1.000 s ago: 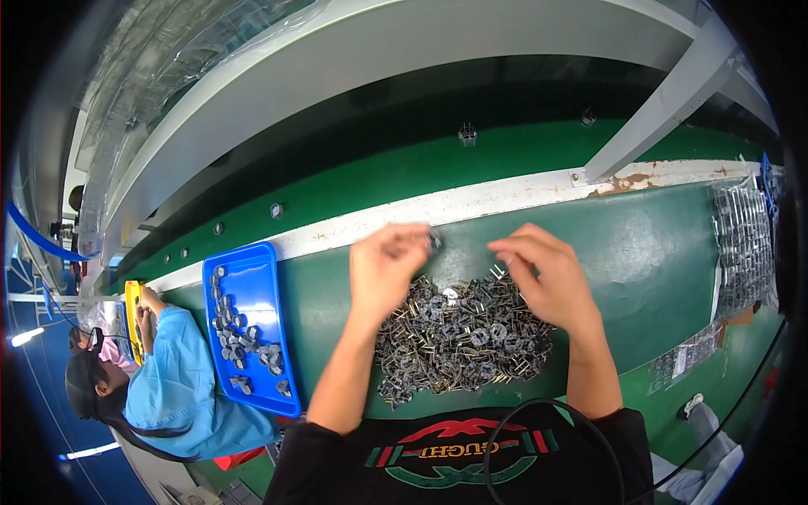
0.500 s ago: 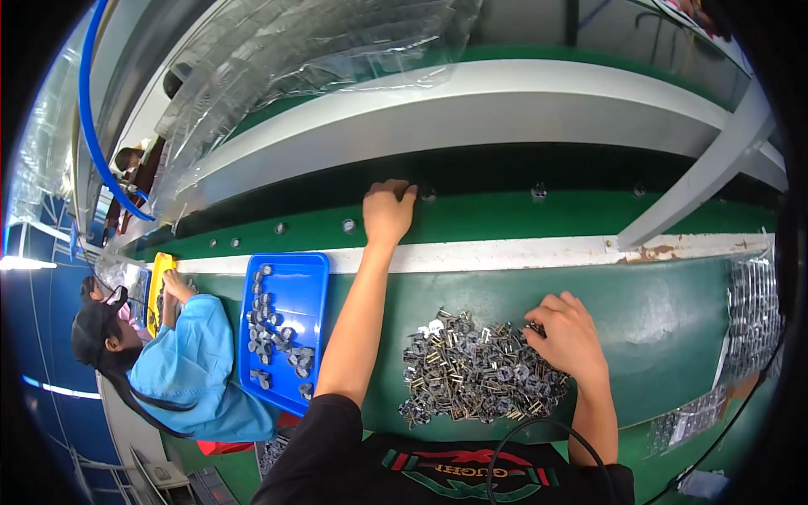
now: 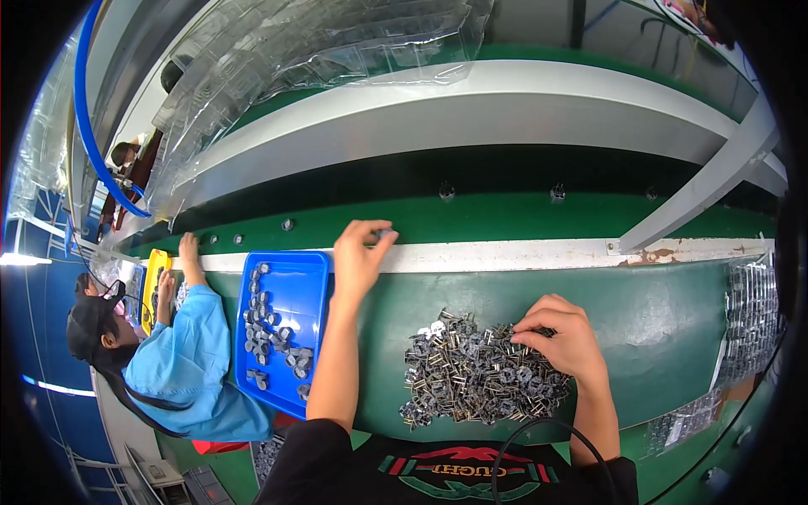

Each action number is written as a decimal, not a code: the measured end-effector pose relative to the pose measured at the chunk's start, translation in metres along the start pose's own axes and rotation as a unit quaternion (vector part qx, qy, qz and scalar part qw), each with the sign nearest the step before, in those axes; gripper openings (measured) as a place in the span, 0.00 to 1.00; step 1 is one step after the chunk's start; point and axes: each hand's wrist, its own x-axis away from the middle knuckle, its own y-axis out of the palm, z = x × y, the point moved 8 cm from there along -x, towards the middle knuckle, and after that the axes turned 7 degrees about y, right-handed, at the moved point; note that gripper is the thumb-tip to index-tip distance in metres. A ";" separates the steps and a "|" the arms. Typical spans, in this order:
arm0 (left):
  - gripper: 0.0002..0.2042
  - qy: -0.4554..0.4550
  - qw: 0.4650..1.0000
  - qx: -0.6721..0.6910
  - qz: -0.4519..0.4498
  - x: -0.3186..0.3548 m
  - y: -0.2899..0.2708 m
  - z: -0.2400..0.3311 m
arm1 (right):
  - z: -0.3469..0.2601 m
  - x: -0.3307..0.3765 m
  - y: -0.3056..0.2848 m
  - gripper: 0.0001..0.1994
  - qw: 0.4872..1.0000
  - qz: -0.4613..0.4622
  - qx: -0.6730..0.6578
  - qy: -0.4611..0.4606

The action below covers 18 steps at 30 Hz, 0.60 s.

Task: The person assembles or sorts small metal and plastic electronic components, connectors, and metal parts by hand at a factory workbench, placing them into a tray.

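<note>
My left hand (image 3: 358, 259) is over the white rail at the belt's near edge. Its thumb and fingers pinch a small round grey part (image 3: 383, 234). On the green bench, my right hand (image 3: 562, 332) reaches over the right side of a heap of small dark parts with metal pins (image 3: 471, 374). Thumb and forefinger are closed together at the heap's surface; whatever they grip is too small to make out. Left of my left forearm lies a blue tray (image 3: 286, 328) with several round grey parts (image 3: 263, 332) in it.
Several small parts (image 3: 288, 225) stand spaced along the green belt (image 3: 505, 220). At left, a co-worker in blue (image 3: 189, 362) reaches to the belt beside a yellow tray (image 3: 155, 278). A slanted white post (image 3: 699, 189) and clear plastic trays (image 3: 751, 316) are at right.
My left hand has come back from the belt's far side, now holding a round part. My right hand shifted slightly left over the heap. Belt parts moved rightward; the co-worker's hand reached out.
</note>
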 end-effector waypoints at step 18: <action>0.19 -0.049 0.930 0.331 -0.149 0.110 0.067 0.119 | -0.028 0.016 0.014 0.08 0.984 0.152 -0.048 -0.074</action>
